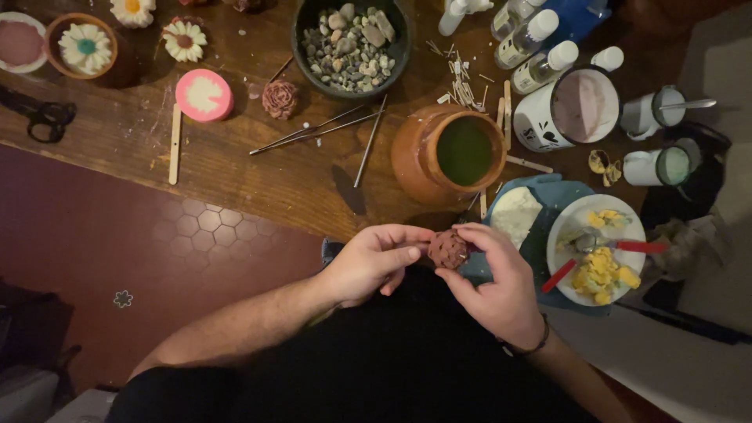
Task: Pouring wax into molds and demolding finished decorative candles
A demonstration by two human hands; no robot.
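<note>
clay flower: reddish-brown | pot: terracotta, green inside | disc: pink-white

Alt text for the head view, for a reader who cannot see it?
Both hands, left and right, hold a small brown flower between the fingertips at the edge of a wooden table. Just beyond stand a clay pot of green liquid and a bowl of pebbles.

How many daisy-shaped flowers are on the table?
3, all top left: one in the brown bowl, one at the top edge, one right of the bowl. Others may lie out of frame.
</note>
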